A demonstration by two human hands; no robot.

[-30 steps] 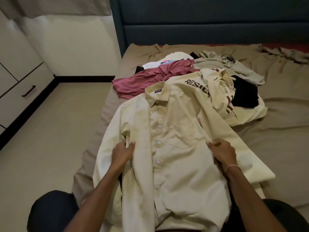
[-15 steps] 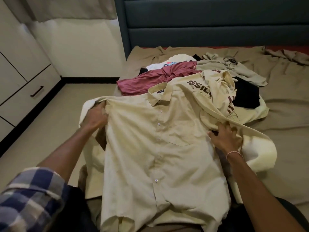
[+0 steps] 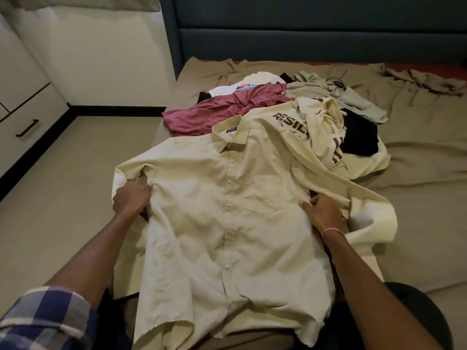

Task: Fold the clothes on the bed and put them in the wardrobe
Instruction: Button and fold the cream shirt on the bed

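Observation:
A cream button-up shirt (image 3: 227, 223) lies front up on the bed (image 3: 417, 198), collar away from me, buttons closed. My left hand (image 3: 131, 198) grips the fabric at its left armpit, by the spread left sleeve. My right hand (image 3: 322, 209) grips the shirt at the right armpit, where the right sleeve bends outward. Behind the shirt lies a pile: a cream printed T-shirt (image 3: 298, 122), a maroon top (image 3: 227, 109), a white printed T-shirt (image 3: 242, 84), a black garment (image 3: 358, 137) and an olive shirt (image 3: 336, 94).
White wardrobe drawers (image 3: 22, 117) with a dark handle stand at the left beyond a strip of beige floor (image 3: 63, 185). A dark blue headboard (image 3: 316, 29) runs along the back. Crumpled bedsheet bunches at the far right.
The shirt now lies spread flatter on the bed. My left hand has come back in from the left sleeve to the armpit. My right hand has stayed near the right armpit.

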